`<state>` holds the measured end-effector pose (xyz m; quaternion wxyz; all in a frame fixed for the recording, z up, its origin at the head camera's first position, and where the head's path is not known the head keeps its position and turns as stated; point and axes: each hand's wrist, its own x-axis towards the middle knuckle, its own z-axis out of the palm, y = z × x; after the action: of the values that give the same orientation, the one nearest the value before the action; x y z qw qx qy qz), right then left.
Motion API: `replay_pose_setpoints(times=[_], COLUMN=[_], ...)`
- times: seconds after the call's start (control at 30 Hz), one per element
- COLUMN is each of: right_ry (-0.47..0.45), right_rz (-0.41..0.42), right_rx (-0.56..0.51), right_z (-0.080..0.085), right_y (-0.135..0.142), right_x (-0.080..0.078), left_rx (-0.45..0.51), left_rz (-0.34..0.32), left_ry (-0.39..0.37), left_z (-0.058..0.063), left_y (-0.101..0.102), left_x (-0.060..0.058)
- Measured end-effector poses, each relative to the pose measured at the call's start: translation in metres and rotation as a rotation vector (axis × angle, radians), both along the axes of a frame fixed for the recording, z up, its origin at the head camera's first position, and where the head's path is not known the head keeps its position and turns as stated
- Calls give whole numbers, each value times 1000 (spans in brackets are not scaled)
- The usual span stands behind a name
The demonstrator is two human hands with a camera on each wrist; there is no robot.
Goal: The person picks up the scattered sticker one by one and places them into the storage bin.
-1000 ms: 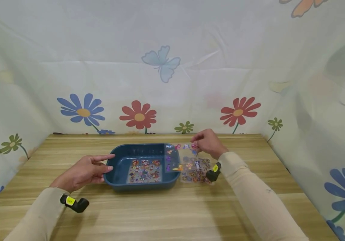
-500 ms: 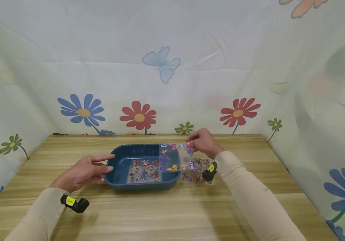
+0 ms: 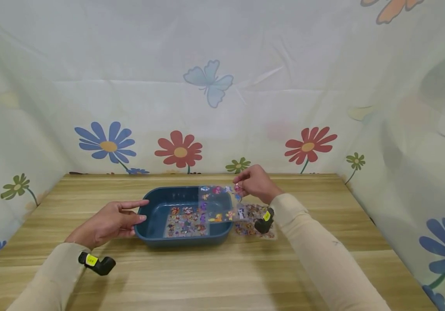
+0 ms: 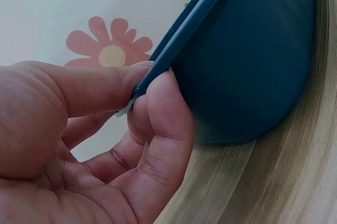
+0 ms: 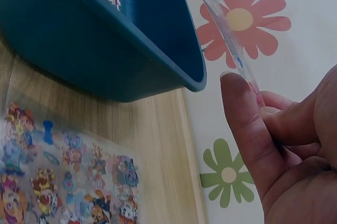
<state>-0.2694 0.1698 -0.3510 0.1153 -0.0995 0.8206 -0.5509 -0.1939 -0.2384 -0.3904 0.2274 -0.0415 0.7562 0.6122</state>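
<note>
My left hand [image 3: 107, 222] pinches the left rim of a dark blue plastic basin [image 3: 183, 242], thumb on one side of the rim and fingers on the other in the left wrist view. My right hand [image 3: 259, 185] pinches the right edge of a clear sticker sheet [image 3: 216, 206] printed with small colourful cartoon ponies. That sheet hangs over the basin's right end, above the rim. Inside the basin, on its bottom, lies another sticker sheet [image 3: 183, 224] crowded with cartoon figures, partly covered by the held one in the head view.
More cartoon sticker sheets [image 5: 73, 176] lie on the wood-grain table [image 3: 168, 276], just right of the basin, partly under the right wrist in the head view. A white cloth backdrop [image 3: 137, 103] with printed flowers stands behind the table and along its sides.
My right hand has moved left, carrying the pony sticker sheet farther over the basin. The left hand and the basin have stayed in place.
</note>
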Motion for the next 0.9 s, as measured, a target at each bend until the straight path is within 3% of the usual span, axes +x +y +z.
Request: replay_pose_setpoints(times=[0.5, 0.9], right_ry=[46, 25], right_rz=[23, 16], right_rx=[28, 36], right_z=[-3, -1], right_y=[-20, -33], right_x=[-2, -1], left_rx=[-2, -3], left_rz=[6, 7], left_ry=[-2, 0], left_z=[-1, 1], left_y=[1, 1], left_x=[1, 2])
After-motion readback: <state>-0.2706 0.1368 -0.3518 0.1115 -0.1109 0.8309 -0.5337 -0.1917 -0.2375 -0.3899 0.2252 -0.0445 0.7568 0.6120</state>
